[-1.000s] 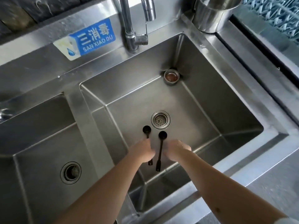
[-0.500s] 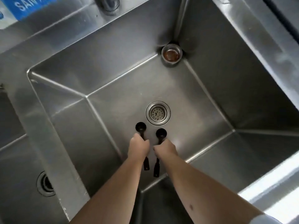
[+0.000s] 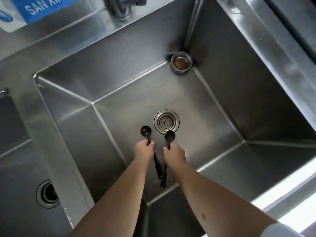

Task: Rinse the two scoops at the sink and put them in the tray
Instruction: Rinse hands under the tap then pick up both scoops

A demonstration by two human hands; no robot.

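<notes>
Both hands down inside the right-hand sink basin (image 3: 222, 103), side by side, close but not touching. Left hand (image 3: 143, 152) fingers curled round the handle of the left scoop (image 3: 145, 131), bowl end pointing to 12 o'clock, handle tail sticking out below the fist toward 6. Right hand (image 3: 174, 153) gripping the right scoop (image 3: 170, 136) the same way; its bowl overlaps the 6 o'clock rim of the drain strainer (image 3: 166, 121) in this view. Both scoops black, long-handled; the two handle tails converge and look to cross or touch below the hands, can't tell which. Can't tell whether the scoops are resting on the basin floor or held just above it. Small metal cup (image 3: 181, 62) with brown residue sits in the basin's 1 o'clock corner. Tap base (image 3: 122, 10) at 12 on the back ledge, blue label (image 3: 42, 7) at 11. Second basin at 8 o'clock with its own drain (image 3: 47, 194). No water visibly running.
</notes>
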